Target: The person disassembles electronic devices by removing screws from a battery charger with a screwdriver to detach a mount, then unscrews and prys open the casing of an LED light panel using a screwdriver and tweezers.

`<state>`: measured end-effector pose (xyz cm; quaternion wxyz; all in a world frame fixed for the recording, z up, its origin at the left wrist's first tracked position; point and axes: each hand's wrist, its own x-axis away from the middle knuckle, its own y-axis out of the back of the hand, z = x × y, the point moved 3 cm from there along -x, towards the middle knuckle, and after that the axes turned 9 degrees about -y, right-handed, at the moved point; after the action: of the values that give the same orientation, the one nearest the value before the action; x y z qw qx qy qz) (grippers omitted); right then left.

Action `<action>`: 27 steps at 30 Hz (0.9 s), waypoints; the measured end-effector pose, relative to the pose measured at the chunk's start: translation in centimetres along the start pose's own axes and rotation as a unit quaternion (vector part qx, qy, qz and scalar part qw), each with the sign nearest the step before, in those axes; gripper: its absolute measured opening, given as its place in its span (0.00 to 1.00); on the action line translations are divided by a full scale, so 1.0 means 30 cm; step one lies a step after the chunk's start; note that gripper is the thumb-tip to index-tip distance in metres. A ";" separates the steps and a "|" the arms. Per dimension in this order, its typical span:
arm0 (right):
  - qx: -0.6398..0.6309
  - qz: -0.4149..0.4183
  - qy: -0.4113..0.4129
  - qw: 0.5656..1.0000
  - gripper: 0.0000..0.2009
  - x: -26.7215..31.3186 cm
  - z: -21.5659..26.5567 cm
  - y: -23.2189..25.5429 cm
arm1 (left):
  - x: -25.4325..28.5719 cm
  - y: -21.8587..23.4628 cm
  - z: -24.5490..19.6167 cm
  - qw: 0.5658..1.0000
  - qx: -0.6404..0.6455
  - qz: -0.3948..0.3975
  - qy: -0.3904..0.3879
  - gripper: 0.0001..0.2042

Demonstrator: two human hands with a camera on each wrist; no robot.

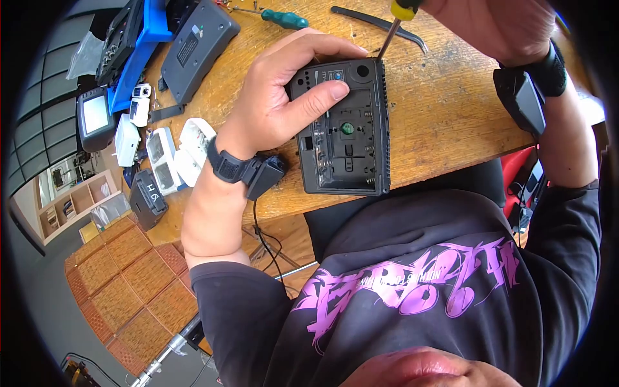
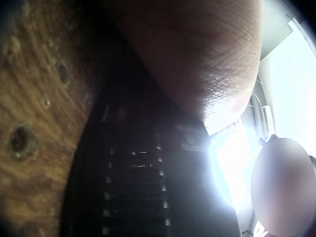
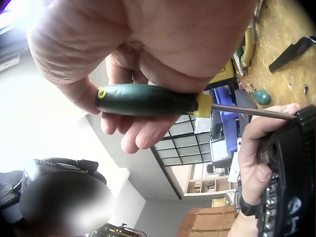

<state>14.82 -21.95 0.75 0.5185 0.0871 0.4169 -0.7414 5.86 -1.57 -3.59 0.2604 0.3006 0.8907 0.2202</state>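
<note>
A black device housing (image 1: 349, 155) with an open battery bay rests at the table's front edge. My left hand (image 1: 274, 97) grips its far left part, thumb lying across the top face. Above the far right corner, my right hand (image 1: 493, 26) holds a screwdriver (image 1: 389, 40). In the right wrist view the fingers curl round the dark green and yellow handle (image 3: 148, 100), and the shaft's tip meets the housing (image 3: 296, 163) at its corner. The left wrist view shows the housing's dark side (image 2: 138, 187) close up beneath the palm (image 2: 197, 54); the fingertips are hidden there.
Beyond the housing lie a teal-handled screwdriver (image 1: 284, 19) and black tweezers (image 1: 371, 22). To the left are a grey device (image 1: 198, 51), a blue tray (image 1: 151, 26), white cases (image 1: 161, 155) and a black box (image 1: 147, 200). A cable (image 1: 261, 238) hangs from the left wrist.
</note>
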 end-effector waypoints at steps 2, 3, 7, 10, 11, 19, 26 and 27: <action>-0.023 0.074 -0.059 0.995 0.23 0.008 0.019 0.008 | -0.005 0.002 -0.002 1.000 -0.004 0.003 0.003 0.21; -0.022 0.073 -0.059 0.995 0.23 0.003 0.028 0.017 | -0.007 0.003 -0.003 1.000 -0.004 0.003 -0.002 0.21; 0.005 0.122 -0.049 0.991 0.23 0.009 -0.001 0.104 | -0.003 -0.011 0.005 0.999 0.026 -0.020 0.005 0.21; -0.029 0.036 -0.063 0.997 0.23 0.021 0.044 -0.046 | -0.011 -0.012 0.008 0.998 0.018 -0.049 -0.035 0.14; -0.049 -0.029 -0.085 0.995 0.23 0.019 0.062 -0.104 | -0.010 -0.008 0.002 0.998 0.018 -0.050 -0.036 0.14; 0.034 -0.010 -0.138 0.990 0.24 0.012 0.037 0.022 | -0.009 0.003 -0.003 0.999 -0.016 -0.001 -0.028 0.20; -0.010 0.086 -0.098 0.991 0.21 -0.011 -0.015 0.093 | -0.004 0.007 0.007 0.999 -0.021 0.014 -0.032 0.19; -0.035 0.096 -0.088 0.991 0.19 -0.011 -0.019 0.094 | -0.003 0.005 0.010 0.999 -0.013 0.005 -0.032 0.19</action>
<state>17.15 -21.64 -0.92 0.6249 0.0433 0.3848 -0.6779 6.17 -1.47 -3.71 0.2917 0.3087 0.8773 0.2234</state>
